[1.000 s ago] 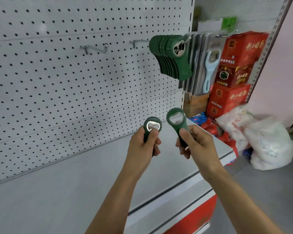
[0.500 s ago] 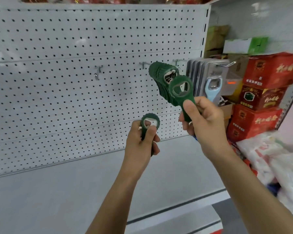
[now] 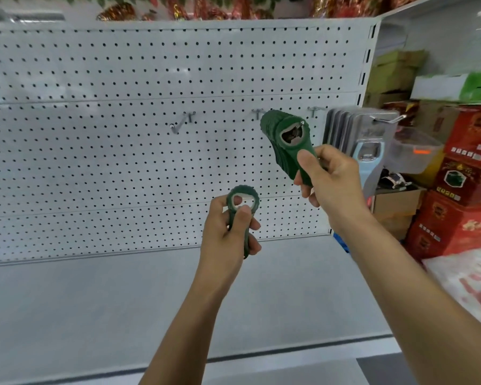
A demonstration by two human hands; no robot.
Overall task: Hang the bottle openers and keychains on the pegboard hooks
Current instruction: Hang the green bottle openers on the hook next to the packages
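Note:
My left hand (image 3: 228, 232) grips a dark green bottle opener (image 3: 242, 200) by its handle, head up, in front of the white pegboard (image 3: 95, 151). My right hand (image 3: 331, 182) holds a second green opener (image 3: 296, 145) by the handle. Its ring lies at the tip of a hook that carries a stack of several green openers (image 3: 271, 140). An empty hook (image 3: 182, 122) juts from the board to the left. Packaged light blue openers (image 3: 368, 151) hang on the hook to the right.
A grey shelf (image 3: 109, 301) runs below the pegboard. Red cartons (image 3: 467, 173) and brown boxes are stacked at the right, with white plastic bags (image 3: 467, 282) below them. Red and green decorations sit on the top shelf.
My right hand rose and carried its opener up and right onto the stack of green openers at the hook. The left hand stayed roughly in place. The camera tilted upward.

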